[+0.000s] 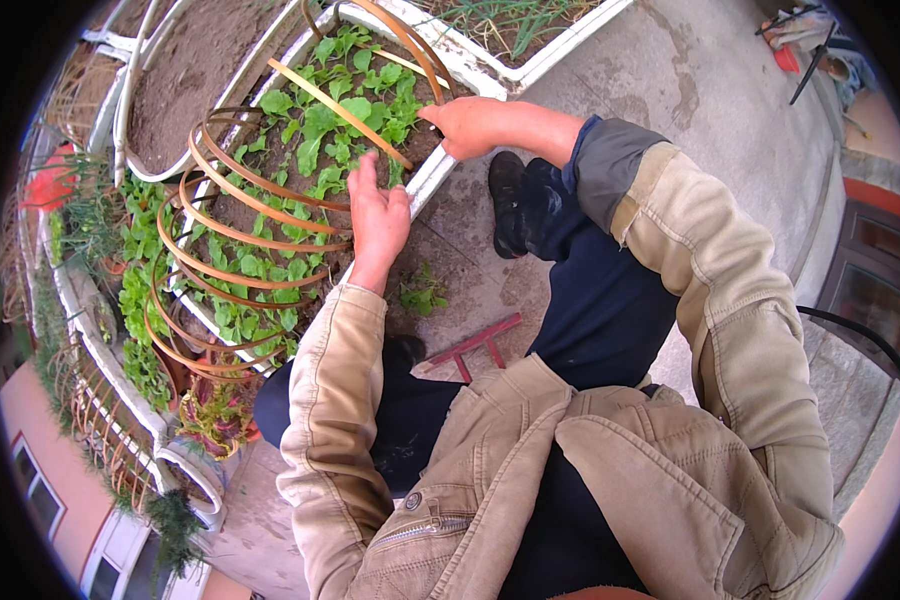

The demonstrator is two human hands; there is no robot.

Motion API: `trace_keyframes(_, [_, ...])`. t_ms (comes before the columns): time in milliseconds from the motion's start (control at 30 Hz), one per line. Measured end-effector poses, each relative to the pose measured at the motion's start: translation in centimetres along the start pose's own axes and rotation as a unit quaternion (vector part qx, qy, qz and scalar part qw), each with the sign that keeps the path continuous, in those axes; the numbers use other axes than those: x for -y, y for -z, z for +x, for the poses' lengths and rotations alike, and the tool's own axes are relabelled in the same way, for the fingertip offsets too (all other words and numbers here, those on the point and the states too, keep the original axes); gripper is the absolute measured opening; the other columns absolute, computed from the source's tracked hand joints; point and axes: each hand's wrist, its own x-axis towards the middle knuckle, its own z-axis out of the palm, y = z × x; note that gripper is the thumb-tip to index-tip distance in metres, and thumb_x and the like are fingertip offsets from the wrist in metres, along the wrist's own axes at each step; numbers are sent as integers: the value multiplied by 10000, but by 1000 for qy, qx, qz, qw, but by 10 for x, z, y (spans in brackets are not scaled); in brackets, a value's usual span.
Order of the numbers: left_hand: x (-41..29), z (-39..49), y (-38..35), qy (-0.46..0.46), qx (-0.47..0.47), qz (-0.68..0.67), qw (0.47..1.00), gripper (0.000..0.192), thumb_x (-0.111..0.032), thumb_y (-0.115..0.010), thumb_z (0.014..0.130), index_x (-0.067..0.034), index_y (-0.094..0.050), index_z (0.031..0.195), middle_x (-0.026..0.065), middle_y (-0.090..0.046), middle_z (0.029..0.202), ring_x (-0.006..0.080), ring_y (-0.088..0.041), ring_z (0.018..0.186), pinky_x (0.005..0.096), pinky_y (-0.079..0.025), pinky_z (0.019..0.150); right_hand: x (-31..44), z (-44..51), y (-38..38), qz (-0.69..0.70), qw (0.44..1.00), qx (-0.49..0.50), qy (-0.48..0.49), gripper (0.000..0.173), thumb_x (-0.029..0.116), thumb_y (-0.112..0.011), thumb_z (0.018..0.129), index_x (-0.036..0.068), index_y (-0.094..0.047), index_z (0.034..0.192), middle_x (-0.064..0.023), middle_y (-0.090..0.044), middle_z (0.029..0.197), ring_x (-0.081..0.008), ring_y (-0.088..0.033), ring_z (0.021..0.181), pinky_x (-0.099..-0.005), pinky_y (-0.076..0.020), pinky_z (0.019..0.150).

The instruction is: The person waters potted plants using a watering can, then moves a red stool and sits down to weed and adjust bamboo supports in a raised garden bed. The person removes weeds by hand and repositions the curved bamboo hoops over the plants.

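Note:
My left hand [379, 221] is over the near rim of a white planter bed [439, 171], its fingers raised and a little apart. I see nothing held in it. The near end of a flat bamboo strip [337, 111] lies just beyond its fingertips, slanting across leafy green seedlings [319, 124]. Farther along the rim, my right hand [469, 129] is bent with its index finger towards the leaves; whether it pinches anything is hidden. Close by it, bent bamboo hoops [412, 45] come down into the soil. More hoops [262, 202] arch over the bed left of my left hand.
Pulled greens [424, 291] lie on the paving beside a small red frame [472, 346] between my legs. A bed of bare soil [184, 82] adjoins on the left, and one with onion-like leaves [521, 22] at the top. A coleus plant [214, 412] stands by my left knee.

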Motion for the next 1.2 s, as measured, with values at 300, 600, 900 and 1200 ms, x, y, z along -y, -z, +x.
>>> trace_keyframes(300, [12,42,-4,-61,-16,-23,998,595,93,-417,885,-17,-528,1459,213,-458,1549,296,-616,1246,385,-490,1057,6,3,0,-39,999,12,11,297,174,-609,894,29,-696,1138,-258,-731,1035,-423,-701,1043,-530,-553,905])
trace_keyframes(600, [13,47,-10,-64,19,49,997,480,107,-427,906,-45,-695,1273,230,-444,1577,376,-462,1452,424,-390,1196,22,-13,-3,-81,972,-210,65,149,127,-683,830,10,-721,914,-220,-718,947,-403,-722,828,-507,-585,749])
trace_keyframes(900, [37,55,-7,-55,34,62,996,399,50,-455,948,-21,-678,1272,173,-504,1537,277,-659,1148,355,-579,879,22,-17,-14,-141,979,-101,104,315,52,-678,823,-18,-669,1129,-166,-589,1281,-365,-658,1065,-478,-582,855])
trace_keyframes(1200, [37,58,-15,-5,-56,-21,998,310,-41,-529,948,48,-687,1199,199,-624,1327,311,-632,1122,396,-502,970,22,-31,-13,-161,984,6,71,377,130,-747,831,-43,-637,1148,-166,-601,1223,-364,-700,1017,-470,-584,851])
